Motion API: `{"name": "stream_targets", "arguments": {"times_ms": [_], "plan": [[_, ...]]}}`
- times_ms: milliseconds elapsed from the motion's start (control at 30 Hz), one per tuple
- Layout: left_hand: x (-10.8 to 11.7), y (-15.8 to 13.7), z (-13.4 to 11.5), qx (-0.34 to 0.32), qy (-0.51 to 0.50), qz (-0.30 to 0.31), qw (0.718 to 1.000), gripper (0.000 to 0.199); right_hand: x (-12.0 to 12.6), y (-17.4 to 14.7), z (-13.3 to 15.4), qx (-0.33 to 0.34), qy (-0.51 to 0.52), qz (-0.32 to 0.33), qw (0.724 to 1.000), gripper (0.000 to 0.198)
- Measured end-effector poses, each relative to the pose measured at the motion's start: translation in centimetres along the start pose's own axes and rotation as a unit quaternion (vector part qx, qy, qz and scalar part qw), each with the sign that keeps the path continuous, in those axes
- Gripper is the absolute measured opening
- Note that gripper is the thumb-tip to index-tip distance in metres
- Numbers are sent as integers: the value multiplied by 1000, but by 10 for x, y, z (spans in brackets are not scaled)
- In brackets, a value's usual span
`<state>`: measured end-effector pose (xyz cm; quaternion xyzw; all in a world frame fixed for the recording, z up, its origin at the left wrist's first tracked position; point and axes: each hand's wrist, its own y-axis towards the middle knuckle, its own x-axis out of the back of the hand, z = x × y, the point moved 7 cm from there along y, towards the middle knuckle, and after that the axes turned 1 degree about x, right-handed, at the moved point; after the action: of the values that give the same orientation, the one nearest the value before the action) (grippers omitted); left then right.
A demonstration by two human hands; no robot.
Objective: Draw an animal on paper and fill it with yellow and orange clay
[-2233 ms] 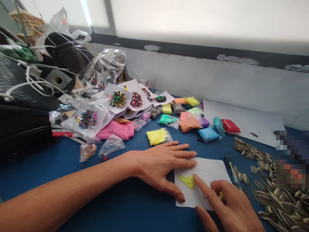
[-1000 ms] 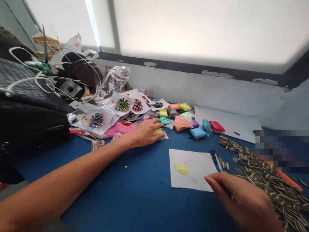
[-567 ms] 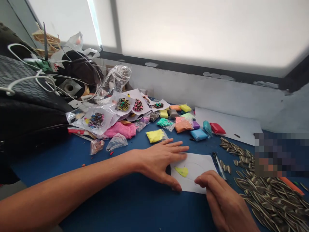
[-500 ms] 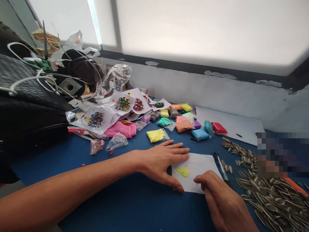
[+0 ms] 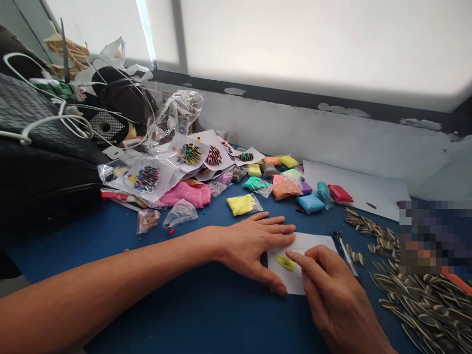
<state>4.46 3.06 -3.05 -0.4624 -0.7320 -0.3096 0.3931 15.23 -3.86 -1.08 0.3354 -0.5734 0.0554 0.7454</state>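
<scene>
On the near side of the blue table (image 5: 191,305), the right hand (image 5: 337,290) is pointing with its index finger, the tip meeting the right end of one piece of yellow clay (image 5: 283,261); whether the curled fingers are grasping anything, I cannot tell. The left hand (image 5: 247,246) is lying flat, fingers spread, grasping nothing and covering the left edge of one small sheet of paper (image 5: 313,239). The clay is resting on that sheet between the hands, its long axis running from far left to near right, its narrow end pointing left and slightly far. Half a second ago the right fingertips were resting to the right of the clay; now the index finger is reaching its edge, while the left hand is staying put.

One pen (image 5: 345,253) is lying just right of the sheet, and a heap of striped seeds (image 5: 416,300) is spreading farther right. Beyond the left hand, one opened yellow packet (image 5: 241,204) is sitting near one blue packet (image 5: 310,202) and one red packet (image 5: 339,193). Farther left, one pink cloth (image 5: 186,195) is lying before five seed pictures (image 5: 191,153).
</scene>
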Motion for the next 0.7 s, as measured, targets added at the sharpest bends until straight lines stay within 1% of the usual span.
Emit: {"name": "stream_targets", "arguments": {"times_ms": [100,333,500,700], "plan": [[0,0,0,-1,-2,-2,1000,90,-4,1,2,9,0,23,1000,30],[0,1,-1,-8,0,-9,1000,89,-6,3,5,19,-7,15,1000,30],[0,0,-1,-7,1,-5,1000,88,-8,1,4,21,-3,36,999,31],[1,0,-1,-12,4,-7,1000,88,-6,0,5,31,6,20,999,28]]}}
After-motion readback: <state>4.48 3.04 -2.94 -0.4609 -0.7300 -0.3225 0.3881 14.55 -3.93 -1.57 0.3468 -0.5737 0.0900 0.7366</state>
